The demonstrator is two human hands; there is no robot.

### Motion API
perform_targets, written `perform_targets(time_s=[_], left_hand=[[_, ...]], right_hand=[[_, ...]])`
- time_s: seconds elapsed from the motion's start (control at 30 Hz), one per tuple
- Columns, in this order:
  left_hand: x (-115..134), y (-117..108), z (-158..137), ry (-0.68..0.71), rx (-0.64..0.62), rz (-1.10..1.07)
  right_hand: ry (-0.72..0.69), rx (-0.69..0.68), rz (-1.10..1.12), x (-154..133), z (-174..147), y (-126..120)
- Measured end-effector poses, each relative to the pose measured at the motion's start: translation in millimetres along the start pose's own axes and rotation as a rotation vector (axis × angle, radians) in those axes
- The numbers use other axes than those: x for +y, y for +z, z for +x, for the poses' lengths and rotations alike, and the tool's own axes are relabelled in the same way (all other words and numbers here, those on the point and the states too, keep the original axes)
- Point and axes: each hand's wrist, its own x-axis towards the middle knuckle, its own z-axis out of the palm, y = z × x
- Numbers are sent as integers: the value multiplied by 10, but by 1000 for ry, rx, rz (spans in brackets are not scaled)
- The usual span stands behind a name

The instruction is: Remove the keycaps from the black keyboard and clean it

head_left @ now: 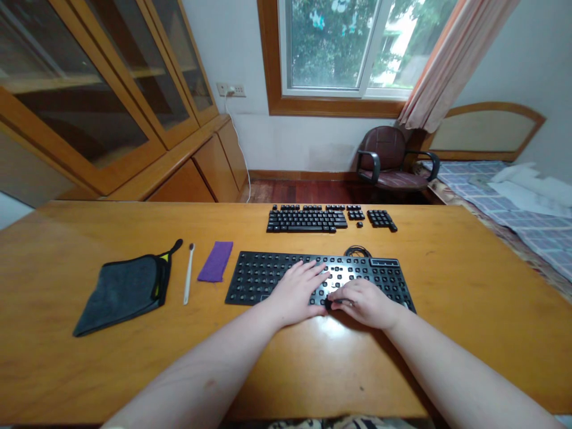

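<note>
A black keyboard base [254, 277], its keycaps removed, lies on the desk in front of me. Fingers outstretched, my left hand [298, 292] lies flat across its middle, with the thumb at the near edge. My right hand [364, 302] is closed, pinching a small black tool [329, 304] against the base's near edge, just right of my left thumb. Most of that tool is hidden by the fingers, so its kind cannot be made out. Beyond the base, the loose black keycaps [308, 220] are laid out in keyboard order.
Left of the base lie a purple cloth [215, 262], a white toothbrush [188, 277] and a folded grey cloth [125, 289] with black edging. A coiled black cable [357, 251] sits behind the base. Past the wooden desk [469, 286] stand a brown armchair [388, 149] and a bed [504, 190].
</note>
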Motion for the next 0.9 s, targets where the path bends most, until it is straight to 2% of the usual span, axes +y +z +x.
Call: perform_targets(time_s=[0.17,0.27,0.33,0.43,0.53,0.63,0.8,0.9], left_hand=[[6,-5,5,4,7,0],[9,-11,8,5,13,-10],[9,-12,11,4,14,-16],[6,-13,14,4,15,-26],[5,-22,8,7,24,-46],[13,-38,-3,-34,82,-105],[74,-49,-13,-114,249,-234],[131,-46,-10,-117,299,-274]], right_hand=[[69,10,145,-28,23,-36],[232,160,317,-50,18,-104],[338,262,321,-36,5,-127],[486,324,289,37,-9,-81],[620,360,403,124,4,8],[652,382,467,154,35,44],[629,391,486,90,65,32],[602,412,554,44,78,51]])
